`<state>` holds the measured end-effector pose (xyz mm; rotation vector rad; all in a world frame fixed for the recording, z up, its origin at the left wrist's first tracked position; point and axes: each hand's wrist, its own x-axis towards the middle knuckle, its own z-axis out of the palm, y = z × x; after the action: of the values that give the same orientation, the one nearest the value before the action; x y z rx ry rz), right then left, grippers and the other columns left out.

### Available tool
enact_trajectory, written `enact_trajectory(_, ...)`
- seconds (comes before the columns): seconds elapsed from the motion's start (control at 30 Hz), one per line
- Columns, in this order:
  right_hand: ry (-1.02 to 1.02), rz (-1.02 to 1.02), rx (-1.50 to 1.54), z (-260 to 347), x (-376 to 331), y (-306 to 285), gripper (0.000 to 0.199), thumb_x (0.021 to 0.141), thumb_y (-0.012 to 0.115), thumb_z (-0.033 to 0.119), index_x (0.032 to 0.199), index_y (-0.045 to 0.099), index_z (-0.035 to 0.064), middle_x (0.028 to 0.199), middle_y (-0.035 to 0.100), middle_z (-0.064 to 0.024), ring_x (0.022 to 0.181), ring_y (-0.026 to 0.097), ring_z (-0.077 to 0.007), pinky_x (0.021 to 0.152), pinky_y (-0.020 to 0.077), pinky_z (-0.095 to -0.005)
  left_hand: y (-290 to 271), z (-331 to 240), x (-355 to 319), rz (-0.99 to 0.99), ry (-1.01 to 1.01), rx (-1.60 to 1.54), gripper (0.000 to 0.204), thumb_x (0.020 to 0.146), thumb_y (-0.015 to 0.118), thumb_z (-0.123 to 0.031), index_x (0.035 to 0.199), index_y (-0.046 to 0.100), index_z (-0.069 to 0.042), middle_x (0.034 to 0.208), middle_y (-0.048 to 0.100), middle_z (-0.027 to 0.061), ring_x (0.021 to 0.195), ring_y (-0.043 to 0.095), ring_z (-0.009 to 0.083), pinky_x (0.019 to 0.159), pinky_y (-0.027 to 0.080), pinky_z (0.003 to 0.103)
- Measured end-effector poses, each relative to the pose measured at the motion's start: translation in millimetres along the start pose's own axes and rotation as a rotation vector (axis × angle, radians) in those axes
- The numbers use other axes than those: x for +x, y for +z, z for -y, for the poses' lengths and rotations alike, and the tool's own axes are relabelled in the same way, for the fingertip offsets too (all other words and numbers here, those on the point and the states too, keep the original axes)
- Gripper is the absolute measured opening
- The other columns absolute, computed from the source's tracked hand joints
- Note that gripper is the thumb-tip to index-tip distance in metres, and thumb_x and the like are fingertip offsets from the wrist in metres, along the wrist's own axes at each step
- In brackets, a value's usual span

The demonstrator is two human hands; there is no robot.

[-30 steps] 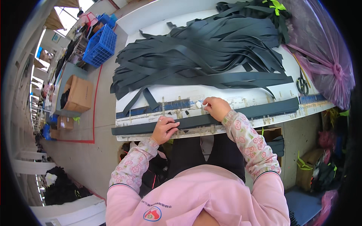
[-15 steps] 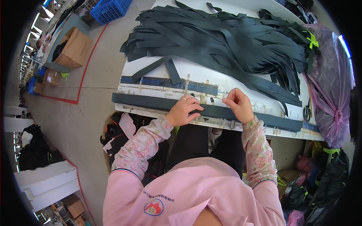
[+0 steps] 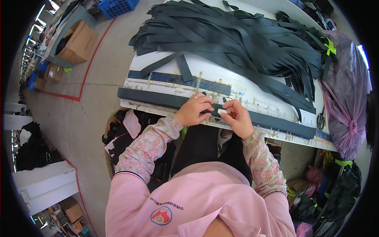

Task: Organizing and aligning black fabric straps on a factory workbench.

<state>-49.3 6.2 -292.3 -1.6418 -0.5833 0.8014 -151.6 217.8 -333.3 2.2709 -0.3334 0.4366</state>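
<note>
Right now, everything you are handling sits near the middle of the frame.

Left hand: your left hand (image 3: 194, 110) rests knuckles-up on the long dark strip (image 3: 158, 98), its fingers curled down and pinching the strip's near edge; a ring shows on one finger.

Right hand: your right hand (image 3: 238, 117) is just beside the left, fingers bent inward and closed on a small white piece (image 3: 222, 112) that sits against the strip.

Long dark strip: it lies flat along the near edge of the white table (image 3: 252, 85), running from left of centre down to the right of the frame, where its far end (image 3: 292, 127) is well apart from your hands.

Blue tape band: a worn blue band (image 3: 166, 78) runs across the table just above the strip, roughly parallel to it.

Strip pile: a big heap of dark strips (image 3: 237, 39) fills the upper middle of the frame, a few loose ones trailing toward the blue band.

Purple bag: a tied translucent purple bag (image 3: 347, 102) stands at the right of the frame, beside the table's end.

Upper left: a cardboard box (image 3: 81, 41) on the floor, and a blue crate (image 3: 118, 6) at the top edge.

Below the table: dark and pink cloth scraps (image 3: 126, 126) lie left of your sleeve.
</note>
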Motion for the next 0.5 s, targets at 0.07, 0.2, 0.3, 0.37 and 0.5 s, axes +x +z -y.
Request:
enact_trajectory(0.07, -0.032, 0.017, -0.141, 10, 2, 5, 0.011, 0.087, 0.067, 0.003, 0.096, 0.061, 0.0017, 0.073, 0.064, -0.0031, 0.066, 0.063, -0.0097, 0.061, 0.0499, -0.0275, 1, 0, 0, -0.013, 0.017, 0.01, 0.019, 0.074, 0.077, -0.012, 0.09, 0.068, -0.008, 0.105, 0.062, 0.0062, 0.099, 0.055, 0.0301, 0.09, 0.045, 0.04)
enact_trajectory(0.2, -0.099, -0.001, -0.447, 8, 5, 15, 0.012, 0.084, 0.064, 0.007, 0.095, 0.062, 0.0019, 0.069, 0.063, -0.0115, 0.062, 0.065, -0.0252, 0.061, 0.0516, -0.0361, 2, 2, -1, -0.022, 0.017, 0.011, 0.019, 0.073, 0.077, -0.011, 0.088, 0.066, -0.009, 0.107, 0.063, 0.006, 0.102, 0.056, 0.0301, 0.091, 0.045, 0.04)
enact_trajectory(0.3, -0.077, -0.033, -0.469, 8, 6, 21, 0.012, 0.083, 0.064, 0.008, 0.094, 0.063, 0.0027, 0.069, 0.064, -0.0141, 0.064, 0.066, -0.0308, 0.062, 0.0522, -0.0391, 3, 3, -2, -0.026, 0.02, 0.026, 0.019, 0.073, 0.077, -0.012, 0.087, 0.065, -0.009, 0.108, 0.063, 0.0059, 0.102, 0.056, 0.0299, 0.092, 0.045, 0.04)
enact_trajectory(0.37, -0.101, -0.042, -0.486, 4, 7, 24, 0.012, 0.083, 0.064, 0.008, 0.094, 0.063, 0.0026, 0.07, 0.065, -0.0143, 0.064, 0.066, -0.0308, 0.062, 0.0525, -0.0393, 3, 4, -2, -0.029, 0.023, 0.033, 0.018, 0.073, 0.076, -0.012, 0.087, 0.064, -0.009, 0.108, 0.063, 0.0058, 0.103, 0.056, 0.0298, 0.092, 0.045, 0.04)
enact_trajectory(0.5, -0.101, -0.075, -0.463, 1, 7, 28, 0.011, 0.083, 0.065, 0.008, 0.092, 0.064, 0.0023, 0.071, 0.067, -0.0153, 0.066, 0.068, -0.0313, 0.062, 0.0531, -0.0401, 2, 3, -1, -0.014, 0.025, 0.035, 0.017, 0.074, 0.076, -0.012, 0.086, 0.064, -0.009, 0.108, 0.063, 0.0061, 0.103, 0.056, 0.0294, 0.092, 0.045, 0.04)
